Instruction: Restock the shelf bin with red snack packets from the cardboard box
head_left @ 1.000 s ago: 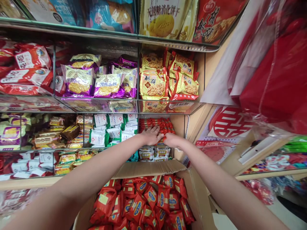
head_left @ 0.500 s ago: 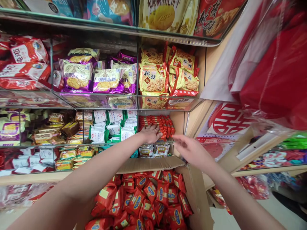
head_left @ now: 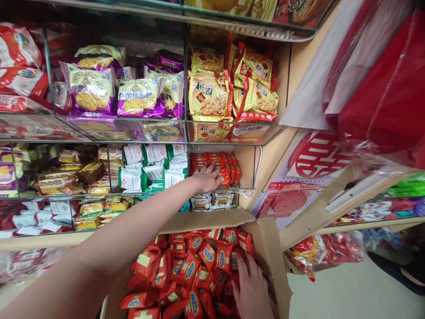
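My left hand point(head_left: 206, 178) lies palm down, fingers spread, over the front of a row of small red snack packets point(head_left: 229, 165) in a shelf compartment. My right hand point(head_left: 253, 288) is down inside an open cardboard box point(head_left: 277, 261). Its fingers are apart and touch the red packets point(head_left: 189, 270) that fill the box; the fingertips are partly hidden among them. Those packets carry blue and yellow labels. Just above the box's far flap, white and yellow packets point(head_left: 212, 200) sit in the compartment below my left hand.
Glass dividers and shelf edges point(head_left: 149, 117) run across the view. Green and white packets point(head_left: 154, 164) stand to the left, yellow biscuit packs point(head_left: 209, 95) above. Red plastic-wrapped goods point(head_left: 381, 97) hang at the right. A dark shoe point(head_left: 395, 270) shows on the floor.
My right hand has moved down from beside the shelf into the box. My left hand stays at the red row. The view has shifted slightly.
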A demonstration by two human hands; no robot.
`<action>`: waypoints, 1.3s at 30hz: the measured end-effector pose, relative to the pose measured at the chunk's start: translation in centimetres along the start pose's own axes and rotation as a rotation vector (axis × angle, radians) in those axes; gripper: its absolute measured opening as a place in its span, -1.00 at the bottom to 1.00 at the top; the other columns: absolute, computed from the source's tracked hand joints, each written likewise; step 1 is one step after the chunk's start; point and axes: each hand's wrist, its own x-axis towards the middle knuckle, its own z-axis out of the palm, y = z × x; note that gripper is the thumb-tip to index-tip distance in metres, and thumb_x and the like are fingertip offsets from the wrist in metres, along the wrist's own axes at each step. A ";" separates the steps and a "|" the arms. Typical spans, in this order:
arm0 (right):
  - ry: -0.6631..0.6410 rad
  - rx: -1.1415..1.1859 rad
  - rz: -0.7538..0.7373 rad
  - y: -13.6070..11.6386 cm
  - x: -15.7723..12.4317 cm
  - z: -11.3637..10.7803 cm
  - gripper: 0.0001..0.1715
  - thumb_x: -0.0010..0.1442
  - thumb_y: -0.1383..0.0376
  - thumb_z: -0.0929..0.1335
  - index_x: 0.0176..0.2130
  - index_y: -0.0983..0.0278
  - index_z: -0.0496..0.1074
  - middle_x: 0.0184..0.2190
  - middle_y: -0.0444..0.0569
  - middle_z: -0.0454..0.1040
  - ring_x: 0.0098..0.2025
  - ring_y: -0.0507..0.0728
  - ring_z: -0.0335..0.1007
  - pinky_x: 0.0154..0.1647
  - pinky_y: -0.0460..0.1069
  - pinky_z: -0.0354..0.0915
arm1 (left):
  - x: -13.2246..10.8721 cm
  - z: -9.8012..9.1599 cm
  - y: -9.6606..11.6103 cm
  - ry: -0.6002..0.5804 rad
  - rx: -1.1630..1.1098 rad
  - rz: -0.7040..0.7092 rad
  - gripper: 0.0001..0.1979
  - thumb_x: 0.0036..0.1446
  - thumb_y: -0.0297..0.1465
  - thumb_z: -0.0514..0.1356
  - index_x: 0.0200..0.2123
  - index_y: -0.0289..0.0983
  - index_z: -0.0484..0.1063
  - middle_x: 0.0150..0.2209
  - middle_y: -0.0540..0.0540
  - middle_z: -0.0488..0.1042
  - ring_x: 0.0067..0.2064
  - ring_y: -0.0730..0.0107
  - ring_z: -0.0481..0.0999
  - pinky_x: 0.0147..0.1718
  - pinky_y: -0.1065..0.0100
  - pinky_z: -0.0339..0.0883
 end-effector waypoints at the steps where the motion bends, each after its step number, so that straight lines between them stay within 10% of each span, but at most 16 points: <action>1: 0.035 -0.031 0.019 -0.1 -0.3 0.3 -0.42 0.09 0.44 0.20 0.12 0.24 0.22 0.11 0.12 0.22 0.08 0.29 0.20 -0.05 0.13 0.24 | 0.0 0.0 0.0 0.004 0.000 -0.001 -0.32 0.13 0.01 -0.25 0.25 -0.18 -0.16 0.31 -0.04 -0.33 0.29 0.03 -0.29 0.18 0.00 -0.23; 8: 0.165 -0.023 0.025 0.7 -1.4 0.5 -0.52 0.14 0.41 0.19 0.07 0.42 0.19 0.09 0.32 0.15 -0.02 0.30 0.29 -0.12 0.10 0.28 | -0.1 0.2 0.4 0.033 -0.018 0.013 -0.33 0.13 0.01 -0.23 0.25 -0.15 -0.13 0.31 -0.10 -0.28 0.27 -0.11 -0.23 0.14 -0.11 -0.22; 13: 0.014 0.039 0.104 0.9 -0.9 -0.5 -0.59 0.21 0.36 0.14 0.06 0.43 0.12 -0.18 0.21 0.38 -0.26 0.20 0.44 -0.40 -0.02 0.32 | -0.5 0.4 0.7 0.168 -0.031 0.075 -0.42 0.19 -0.12 -0.17 0.24 -0.19 -0.08 0.29 -0.20 -0.12 0.26 -0.05 -0.12 0.14 -0.04 -0.13; 21: -0.012 0.006 0.125 1.1 -1.9 0.1 -0.51 0.16 0.34 0.19 0.08 0.42 0.05 -0.30 0.16 0.46 -0.37 0.23 0.47 -0.50 0.00 0.29 | -7.4 2.5 1.0 0.725 -0.200 0.826 -0.61 0.11 -0.52 0.00 0.03 -0.31 0.28 0.07 -0.25 0.32 0.12 0.21 0.24 0.06 0.10 0.14; 24: 0.012 0.292 0.197 2.1 -2.5 -1.0 -0.46 0.10 0.32 0.21 0.07 0.38 0.03 -0.24 0.20 0.45 -0.32 0.26 0.46 -0.41 0.06 0.32 | -13.2 5.7 1.5 0.613 -0.503 0.893 -0.59 0.09 -0.57 0.02 0.02 -0.22 0.30 0.00 -0.18 0.40 0.03 0.29 0.36 0.00 0.18 0.25; 27: -0.013 0.923 0.166 2.7 -2.8 -3.7 -0.48 0.10 0.18 0.23 0.01 0.30 0.04 -0.12 0.18 0.39 -0.23 0.21 0.43 -0.36 0.04 0.35 | -17.6 9.0 2.4 0.447 -0.956 0.531 -0.64 0.12 -0.55 0.04 -0.02 -0.19 0.33 -0.13 -0.14 0.48 -0.13 0.34 0.48 -0.15 0.29 0.36; 30: -0.255 1.339 0.108 2.1 -2.6 -6.5 -0.51 0.07 0.08 0.29 -0.06 0.24 0.13 -0.22 0.02 0.42 -0.32 0.09 0.42 -0.38 -0.04 0.35 | -19.0 11.2 3.6 0.175 -1.325 0.193 -0.64 0.14 -0.46 0.09 0.03 -0.20 0.27 -0.13 -0.14 0.47 -0.15 0.36 0.48 -0.21 0.34 0.37; 35: -0.290 1.464 0.081 0.1 -1.9 -8.1 -0.59 0.06 0.09 0.34 -0.10 0.19 0.28 -0.46 -0.18 0.36 -0.46 -0.01 0.31 -0.44 -0.11 0.28 | -18.6 11.8 4.6 -0.244 -1.633 0.141 -0.62 0.07 -0.35 0.19 -0.01 -0.24 0.29 -0.17 -0.09 0.49 -0.21 0.38 0.48 -0.37 0.43 0.40; 39: -0.203 1.548 0.047 -0.8 -1.5 -7.7 -0.56 0.08 0.12 0.34 -0.04 0.16 0.28 -0.32 -0.11 0.43 -0.31 0.03 0.36 -0.25 -0.04 0.31 | -18.9 11.6 4.1 -0.045 -1.467 0.161 -0.71 0.08 -0.36 0.18 -0.09 -0.24 0.37 -0.18 -0.06 0.52 -0.26 0.37 0.52 -0.33 0.39 0.43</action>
